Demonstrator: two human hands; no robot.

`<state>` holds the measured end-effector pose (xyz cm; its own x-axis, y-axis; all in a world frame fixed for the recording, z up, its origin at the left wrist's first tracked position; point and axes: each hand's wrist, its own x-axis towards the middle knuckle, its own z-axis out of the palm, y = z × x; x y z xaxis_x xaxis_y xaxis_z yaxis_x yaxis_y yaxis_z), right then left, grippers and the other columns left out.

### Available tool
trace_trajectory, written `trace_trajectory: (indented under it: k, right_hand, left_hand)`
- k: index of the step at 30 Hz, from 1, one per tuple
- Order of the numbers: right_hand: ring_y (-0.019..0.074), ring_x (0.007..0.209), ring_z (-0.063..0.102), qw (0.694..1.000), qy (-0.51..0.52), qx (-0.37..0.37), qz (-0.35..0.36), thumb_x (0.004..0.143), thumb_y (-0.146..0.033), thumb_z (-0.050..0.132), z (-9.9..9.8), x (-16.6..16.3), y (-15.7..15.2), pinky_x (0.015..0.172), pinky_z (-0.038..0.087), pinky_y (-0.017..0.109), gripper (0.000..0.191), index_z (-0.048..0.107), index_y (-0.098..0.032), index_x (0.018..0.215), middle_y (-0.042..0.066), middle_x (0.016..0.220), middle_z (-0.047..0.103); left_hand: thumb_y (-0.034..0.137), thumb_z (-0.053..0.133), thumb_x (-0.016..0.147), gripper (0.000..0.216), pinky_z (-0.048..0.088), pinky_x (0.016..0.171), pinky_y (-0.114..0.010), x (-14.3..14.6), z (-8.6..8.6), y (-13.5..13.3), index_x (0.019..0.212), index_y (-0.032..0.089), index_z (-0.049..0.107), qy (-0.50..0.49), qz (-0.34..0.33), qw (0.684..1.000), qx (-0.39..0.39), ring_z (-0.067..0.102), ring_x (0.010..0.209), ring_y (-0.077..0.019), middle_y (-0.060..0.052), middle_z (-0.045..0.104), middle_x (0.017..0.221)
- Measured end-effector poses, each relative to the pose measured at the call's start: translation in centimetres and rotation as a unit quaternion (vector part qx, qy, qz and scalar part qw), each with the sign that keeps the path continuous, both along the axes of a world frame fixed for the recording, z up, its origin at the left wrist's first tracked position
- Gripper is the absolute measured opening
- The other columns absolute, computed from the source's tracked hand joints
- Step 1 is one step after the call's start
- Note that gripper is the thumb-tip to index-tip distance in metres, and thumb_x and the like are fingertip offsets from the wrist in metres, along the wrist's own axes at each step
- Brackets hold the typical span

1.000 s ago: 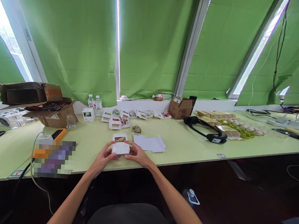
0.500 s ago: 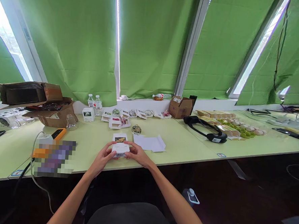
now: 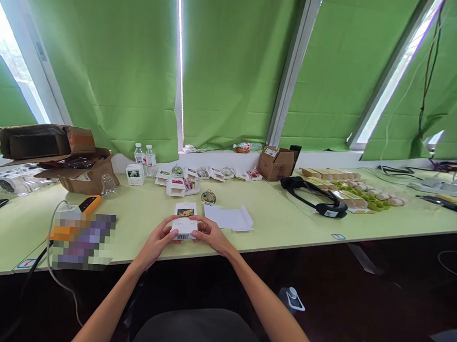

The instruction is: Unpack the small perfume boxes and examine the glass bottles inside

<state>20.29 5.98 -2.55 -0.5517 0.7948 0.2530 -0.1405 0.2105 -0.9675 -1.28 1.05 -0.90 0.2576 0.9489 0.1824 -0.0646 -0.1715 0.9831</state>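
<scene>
Between my two hands is a small white box (image 3: pixel 184 224) with a dark and yellow picture on its face and a barcode on the near end. My left hand (image 3: pixel 159 240) grips its left side, and my right hand (image 3: pixel 210 235) grips the right side, thumbs at the near corners. Just behind the box lies a round ornament (image 3: pixel 209 196), gold and dark. A flat unfolded white sheet of card (image 3: pixel 229 217) rests to the right of it.
Several opened small white boxes with round ornaments (image 3: pixel 177 171) line the back of the table (image 3: pixel 272 215). A black headset (image 3: pixel 315 197) and egg trays (image 3: pixel 377 203) are at right. Cardboard boxes (image 3: pixel 83 177), a cable and an orange device (image 3: pixel 90 204) are at left.
The white box has tilted slightly in my hands, its barcode end turning up a little more toward me. Both hands keep their hold; nothing else has visibly moved.
</scene>
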Motion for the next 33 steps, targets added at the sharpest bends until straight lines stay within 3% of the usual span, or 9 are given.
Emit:
trace_trajectory:
  k: [8,16,33]
  right_hand:
    - [0.0169,0.081,0.057,1.000,0.011,0.007,0.007,0.082,-0.050,0.062,-0.01,0.01,0.10,0.074,0.051,0.033,0.050,0.057,-0.024,0.125,0.005,0.094,0.064]
    - [0.0140,0.070,0.054,1.000,0.000,0.024,-0.002,0.082,-0.047,0.063,-0.21,0.06,0.17,0.073,0.049,0.032,0.049,0.058,-0.024,0.126,0.003,0.083,0.063]
    - [0.0154,0.081,0.055,1.000,0.011,0.012,0.004,0.080,-0.044,0.067,-0.30,-0.09,0.19,0.071,0.052,0.031,0.053,0.055,-0.024,0.128,0.004,0.095,0.063]
  left_hand:
    - [0.047,0.061,0.083,0.062,0.049,0.091,-0.045,-0.11,-0.27,0.10,0.136,0.022,0.043,-0.003,0.004,1.000,0.005,0.060,0.107,-0.0290,-0.010,0.063,0.120]
    - [0.043,0.060,0.084,0.057,0.049,0.091,-0.045,-0.10,-0.07,0.02,0.135,0.022,0.043,-0.004,0.002,1.000,-0.001,0.059,0.107,-0.0286,-0.010,0.062,0.121]
    - [0.041,0.060,0.084,0.060,0.050,0.091,-0.043,0.22,-0.90,0.22,0.138,0.024,0.039,0.008,0.015,1.000,0.016,0.059,0.104,-0.0252,-0.008,0.063,0.118]
